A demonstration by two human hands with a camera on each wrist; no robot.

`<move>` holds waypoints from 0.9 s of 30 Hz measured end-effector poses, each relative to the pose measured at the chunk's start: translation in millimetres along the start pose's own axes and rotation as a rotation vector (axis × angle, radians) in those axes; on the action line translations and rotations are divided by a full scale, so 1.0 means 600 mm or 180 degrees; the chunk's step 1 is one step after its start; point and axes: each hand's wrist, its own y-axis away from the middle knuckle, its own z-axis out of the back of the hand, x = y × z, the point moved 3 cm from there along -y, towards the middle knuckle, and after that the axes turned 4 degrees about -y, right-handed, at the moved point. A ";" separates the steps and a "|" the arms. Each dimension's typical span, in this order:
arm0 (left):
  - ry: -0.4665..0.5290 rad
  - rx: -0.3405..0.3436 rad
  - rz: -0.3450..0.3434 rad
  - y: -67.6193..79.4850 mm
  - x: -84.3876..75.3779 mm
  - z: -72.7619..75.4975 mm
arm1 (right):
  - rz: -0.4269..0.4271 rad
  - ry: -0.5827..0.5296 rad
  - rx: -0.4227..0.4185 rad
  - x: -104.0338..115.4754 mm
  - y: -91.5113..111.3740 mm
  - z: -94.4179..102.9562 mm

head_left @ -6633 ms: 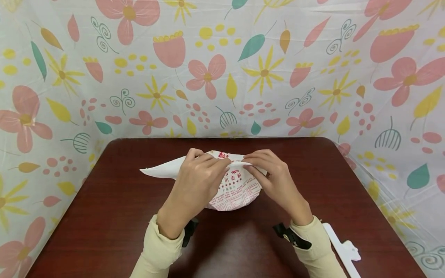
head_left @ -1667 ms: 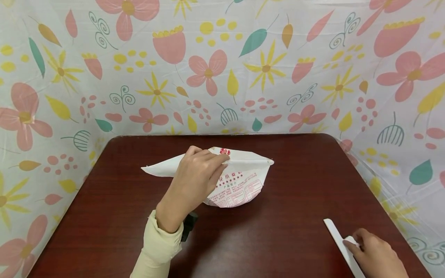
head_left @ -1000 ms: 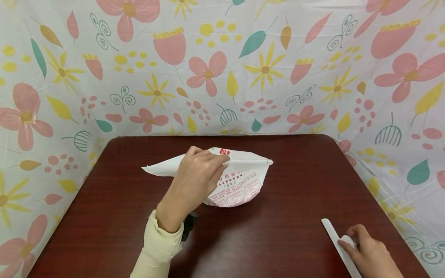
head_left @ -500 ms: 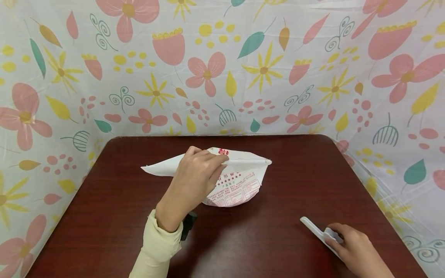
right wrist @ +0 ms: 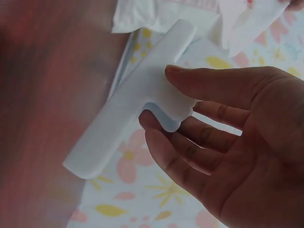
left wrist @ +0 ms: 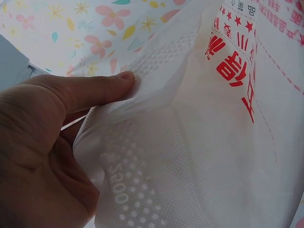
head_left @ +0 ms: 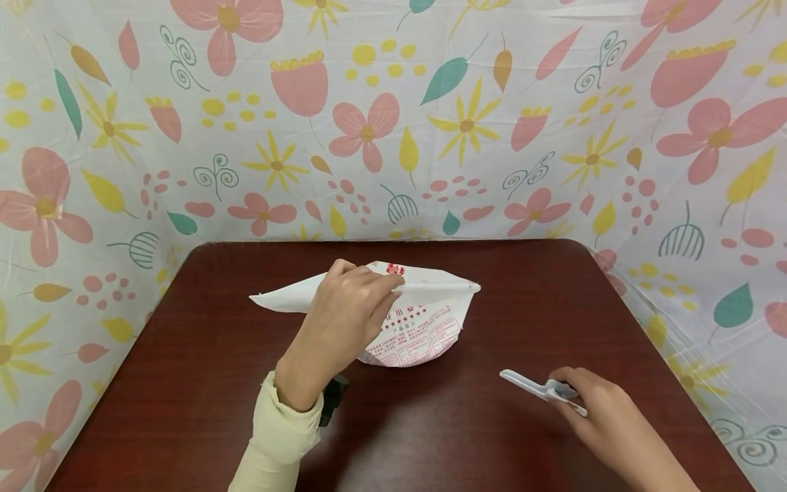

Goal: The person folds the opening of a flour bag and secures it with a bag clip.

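A white flour bag [head_left: 424, 321] with red print stands on the table, its top folded over into a flat strip. My left hand [head_left: 347, 321] pinches that fold near its middle; in the left wrist view the thumb [left wrist: 107, 90] presses on the white plastic. At the right, above the table, my right hand [head_left: 599, 406] holds a white bag clip [head_left: 535, 386] by its grip tab. The right wrist view shows the clip's long bar [right wrist: 128, 99] beyond the thumb, with fingers curled under the tab.
The dark reddish table [head_left: 215, 424] extends around the bag. Behind it and at both sides hangs a white curtain [head_left: 393, 171] printed with flowers and leaves.
My right hand has left the bag's fold, taken hold of the bag clip at the lower right and brought it up and left. My left hand still pinches the fold.
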 end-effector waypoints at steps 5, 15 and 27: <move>0.0007 0.0011 0.0008 0.000 0.000 0.002 | 0.0262 0.0076 -0.0123 0.031 -0.021 0.009; 0.0002 0.0022 0.0011 -0.001 0.000 0.001 | 0.0533 0.0173 -0.0238 0.062 -0.047 0.014; 0.0006 0.0019 0.0006 0.000 0.000 0.001 | 0.0694 0.0121 -0.0243 0.081 -0.072 0.020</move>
